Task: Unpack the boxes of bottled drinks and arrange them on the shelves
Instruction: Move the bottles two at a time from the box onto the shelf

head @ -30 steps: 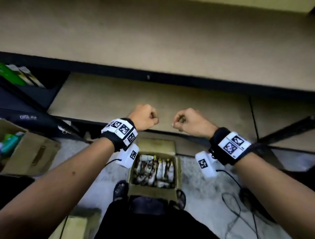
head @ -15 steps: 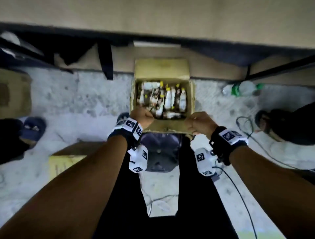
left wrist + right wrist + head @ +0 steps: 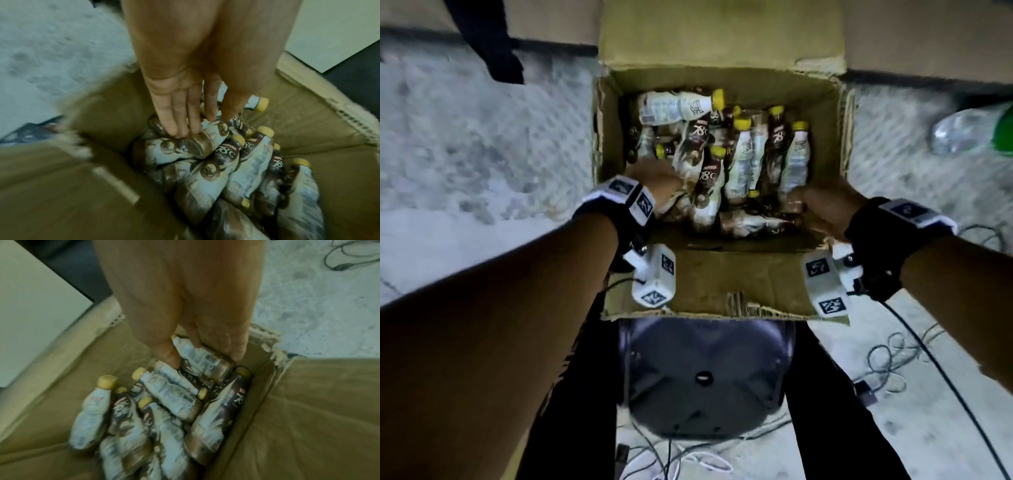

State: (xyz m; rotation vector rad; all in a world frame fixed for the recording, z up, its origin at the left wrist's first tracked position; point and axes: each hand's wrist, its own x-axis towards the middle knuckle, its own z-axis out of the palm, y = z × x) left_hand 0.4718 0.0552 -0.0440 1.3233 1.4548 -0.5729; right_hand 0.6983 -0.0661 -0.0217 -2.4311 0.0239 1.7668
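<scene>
The left hand's fingers (image 3: 180, 116) reach straight down, their tips touching the base of a brown-and-white labelled plastic bottle (image 3: 205, 141) that lies tilted on the heap; they stay nearly straight and close together, with the thumb on the bottle's other side, and a full grip is not plain. The right hand's fingers (image 3: 232, 344) and thumb curl round the lower body of another labelled bottle with a white back label (image 3: 203, 361), which lies on its side against the box wall.

From the head view, the left hand (image 3: 654, 185) sits at about 8 o'clock inside the open brown cardboard box (image 3: 722, 281), and the right hand (image 3: 822, 205) at about 4 o'clock. The yellow-capped drink bottles (image 3: 743, 161) lie jumbled between them, most with caps toward 12 o'clock, one lying crosswise at the far edge.

The box stands on a pale grey speckled floor (image 3: 482, 137). A dark round stool seat (image 3: 705, 377) sits at 6 o'clock just beside the near flap. A clear crumpled bottle with a green end (image 3: 972, 132) lies on the floor at 2 o'clock, and black cables (image 3: 893, 370) trail at 4 o'clock.
</scene>
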